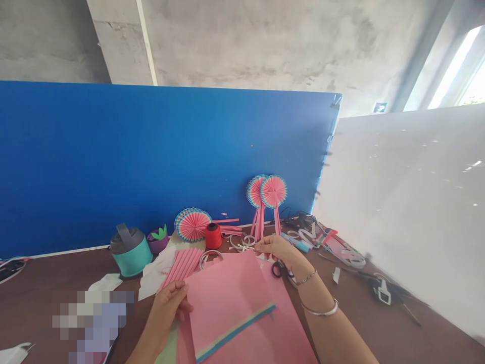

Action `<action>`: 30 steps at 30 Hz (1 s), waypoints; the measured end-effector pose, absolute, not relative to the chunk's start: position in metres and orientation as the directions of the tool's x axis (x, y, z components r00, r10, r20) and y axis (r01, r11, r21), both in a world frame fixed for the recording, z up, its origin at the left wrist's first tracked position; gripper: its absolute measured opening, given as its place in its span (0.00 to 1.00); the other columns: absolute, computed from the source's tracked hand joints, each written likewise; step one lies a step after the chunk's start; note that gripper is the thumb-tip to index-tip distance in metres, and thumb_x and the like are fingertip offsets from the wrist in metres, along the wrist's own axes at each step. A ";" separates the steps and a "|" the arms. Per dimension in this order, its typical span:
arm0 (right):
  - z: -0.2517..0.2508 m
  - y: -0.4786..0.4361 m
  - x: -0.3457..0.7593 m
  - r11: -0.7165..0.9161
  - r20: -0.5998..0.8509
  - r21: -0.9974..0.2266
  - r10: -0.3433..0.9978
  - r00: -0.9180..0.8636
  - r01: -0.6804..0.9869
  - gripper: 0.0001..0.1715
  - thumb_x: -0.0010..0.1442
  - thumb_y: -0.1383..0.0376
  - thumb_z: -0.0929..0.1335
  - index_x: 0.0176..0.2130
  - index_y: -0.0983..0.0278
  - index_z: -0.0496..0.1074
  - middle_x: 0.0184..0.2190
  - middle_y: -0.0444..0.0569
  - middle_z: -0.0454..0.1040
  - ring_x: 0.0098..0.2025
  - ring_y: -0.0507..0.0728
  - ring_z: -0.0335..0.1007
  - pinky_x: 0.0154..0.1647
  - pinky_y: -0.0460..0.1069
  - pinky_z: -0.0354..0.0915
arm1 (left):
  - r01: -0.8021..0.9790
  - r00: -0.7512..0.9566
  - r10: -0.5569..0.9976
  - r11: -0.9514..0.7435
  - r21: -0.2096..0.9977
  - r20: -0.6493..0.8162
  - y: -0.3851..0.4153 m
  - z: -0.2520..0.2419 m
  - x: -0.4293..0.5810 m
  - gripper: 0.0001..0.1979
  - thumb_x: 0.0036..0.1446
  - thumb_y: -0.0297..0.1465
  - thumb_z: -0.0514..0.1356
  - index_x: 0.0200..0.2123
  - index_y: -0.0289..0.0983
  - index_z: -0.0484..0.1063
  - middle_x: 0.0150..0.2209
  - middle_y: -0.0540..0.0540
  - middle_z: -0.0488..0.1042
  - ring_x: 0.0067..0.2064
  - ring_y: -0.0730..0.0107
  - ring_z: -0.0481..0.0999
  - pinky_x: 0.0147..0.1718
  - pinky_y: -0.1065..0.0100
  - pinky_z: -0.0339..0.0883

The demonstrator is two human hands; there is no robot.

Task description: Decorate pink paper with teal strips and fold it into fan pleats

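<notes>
A pink paper sheet (pixel 227 298) with a blue and cream stripe along its near edge lies tilted over larger pink paper (pixel 288 323). My left hand (pixel 172 298) pinches the sheet's left edge between thumb and fingers. At the sheet's far right corner, my right hand (pixel 278 248) has its thumb and fingertips pressed together; what they hold is too small to make out. Black-handled scissors (pixel 277 269) rest just below my right hand. Pleated pink strips (pixel 184 268) lie beyond my left hand, beside a silver tape ring (pixel 210 259).
Pink pleated fans (pixel 274 191) lean on the blue partition (pixel 159 162), with another fan (pixel 193 224) near a red thread spool (pixel 213 236). A teal container (pixel 132 253) and purple pot (pixel 158 242) stand left. Glue gun (pixel 382 290), cables and paper scraps lie right.
</notes>
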State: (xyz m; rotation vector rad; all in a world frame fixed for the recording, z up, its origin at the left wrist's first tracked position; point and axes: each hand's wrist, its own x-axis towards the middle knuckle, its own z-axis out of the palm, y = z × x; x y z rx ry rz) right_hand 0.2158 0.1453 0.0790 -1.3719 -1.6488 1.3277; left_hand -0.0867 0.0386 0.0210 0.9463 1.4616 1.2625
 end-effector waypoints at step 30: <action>0.069 0.145 0.216 -0.112 -0.264 -0.897 0.912 -0.314 0.428 0.13 0.50 0.58 0.69 0.25 0.67 0.73 0.22 0.47 0.74 0.18 0.47 0.57 0.13 0.42 0.47 | -0.005 -0.217 0.957 0.195 0.981 -0.191 0.041 0.016 -0.093 0.19 0.42 0.45 0.62 0.30 0.36 0.68 0.14 0.52 0.69 0.18 0.75 0.65 0.15 0.78 0.51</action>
